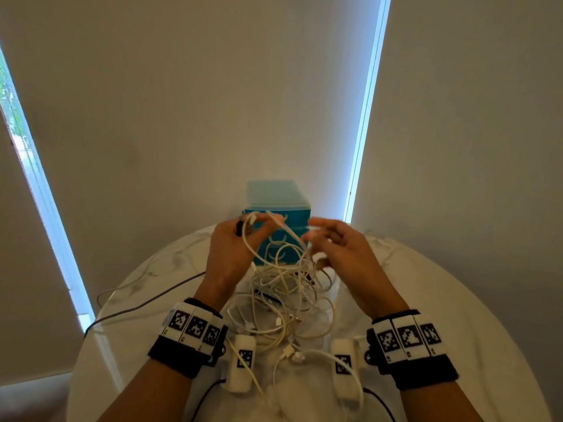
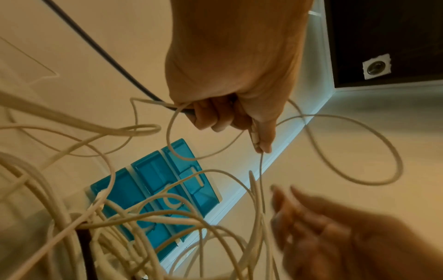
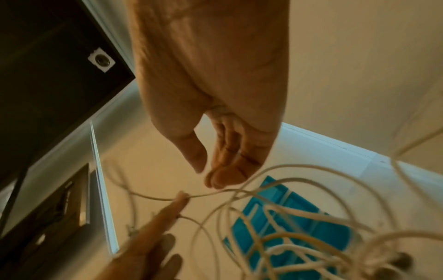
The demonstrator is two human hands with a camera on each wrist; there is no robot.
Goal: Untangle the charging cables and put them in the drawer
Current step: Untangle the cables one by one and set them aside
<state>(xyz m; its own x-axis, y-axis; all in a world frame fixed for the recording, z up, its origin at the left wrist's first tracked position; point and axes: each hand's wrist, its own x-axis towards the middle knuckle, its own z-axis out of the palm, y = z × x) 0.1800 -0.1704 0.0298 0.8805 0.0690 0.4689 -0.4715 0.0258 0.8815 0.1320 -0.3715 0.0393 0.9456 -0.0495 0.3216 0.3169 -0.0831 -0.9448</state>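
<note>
Dim room, cool daylight leaking in thin strips past the blinds (image 1: 364,117). My wrist views glow warm orange, soft and bent at the edges. My right hand (image 1: 338,251) smears with motion blur; near cables (image 2: 36,181) are out of focus.

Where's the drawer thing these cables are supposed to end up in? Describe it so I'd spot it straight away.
Look to the far edge of the round white table, against the wall. Just beyond the raised hands and the cable tangle stands a small drawer unit. It is the only bright blue thing there, with stacked drawers.
</note>
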